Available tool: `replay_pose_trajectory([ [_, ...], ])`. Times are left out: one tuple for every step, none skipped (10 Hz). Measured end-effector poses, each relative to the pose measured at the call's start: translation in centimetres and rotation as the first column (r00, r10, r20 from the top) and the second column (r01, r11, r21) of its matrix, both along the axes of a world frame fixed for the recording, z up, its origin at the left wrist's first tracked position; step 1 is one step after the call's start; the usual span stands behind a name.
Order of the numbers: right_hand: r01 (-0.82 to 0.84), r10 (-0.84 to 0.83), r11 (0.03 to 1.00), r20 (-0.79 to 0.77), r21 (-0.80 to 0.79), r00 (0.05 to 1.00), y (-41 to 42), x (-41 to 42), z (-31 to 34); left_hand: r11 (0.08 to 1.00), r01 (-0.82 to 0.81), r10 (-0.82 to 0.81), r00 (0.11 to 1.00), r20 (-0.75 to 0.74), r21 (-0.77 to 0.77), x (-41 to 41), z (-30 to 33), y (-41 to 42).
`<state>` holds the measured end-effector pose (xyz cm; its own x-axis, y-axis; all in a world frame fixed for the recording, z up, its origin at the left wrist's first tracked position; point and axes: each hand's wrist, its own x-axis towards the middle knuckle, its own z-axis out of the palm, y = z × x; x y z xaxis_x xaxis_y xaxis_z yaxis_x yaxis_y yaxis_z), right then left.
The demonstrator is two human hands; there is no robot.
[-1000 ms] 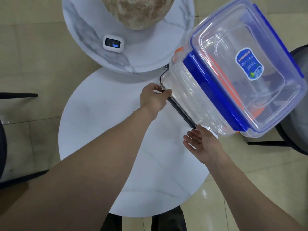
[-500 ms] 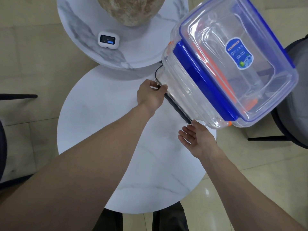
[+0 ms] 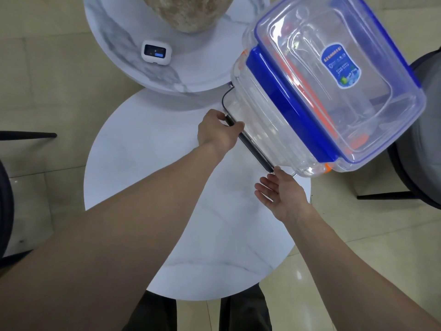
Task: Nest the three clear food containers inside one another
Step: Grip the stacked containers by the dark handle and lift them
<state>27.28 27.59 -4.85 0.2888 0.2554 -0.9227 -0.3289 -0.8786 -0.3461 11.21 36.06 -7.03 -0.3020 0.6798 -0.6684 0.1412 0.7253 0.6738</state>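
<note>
One handle [image 3: 248, 142] inside left fingers [image 3: 235, 126]

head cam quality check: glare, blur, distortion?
Head view: sharp, no motion blur; wide-angle bends the forearms and round table edge; soft glare on the clear container's lid and glossy floor; lighting even, shadows faint.
</note>
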Motion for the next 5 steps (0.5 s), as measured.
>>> replay_pose_trajectory([
  [-0.013,0.013,1.0,0.039,0.007,0.999,0.0,-0.1,0.0,1.0,0.02,-0.02,1.0,-0.007,-0.004,0.5,0.1,-0.5],
  [-0.072,0.07,0.997,0.1,0.011,0.993,-0.3,-0.3,-0.1,0.999,0.028,-0.028,0.999,-0.036,-0.019,0.6,0.3,-1.1],
  [-0.087,0.083,0.996,0.119,0.024,0.989,-0.3,-0.6,0.1,0.998,0.048,-0.052,0.996,-0.069,-0.051,0.3,0.7,-2.0],
  [-0.1,0.097,0.994,0.105,0.03,0.99,-0.6,-0.7,0.2,0.994,0.092,-0.098,0.99,-0.105,-0.063,-0.2,0.2,-3.8],
  [-0.109,0.105,0.993,0.095,0.04,0.99,-1.2,-1.1,0.6,0.991,0.084,-0.098,0.987,-0.128,-0.105,-1.2,-0.5,-6.5],
])
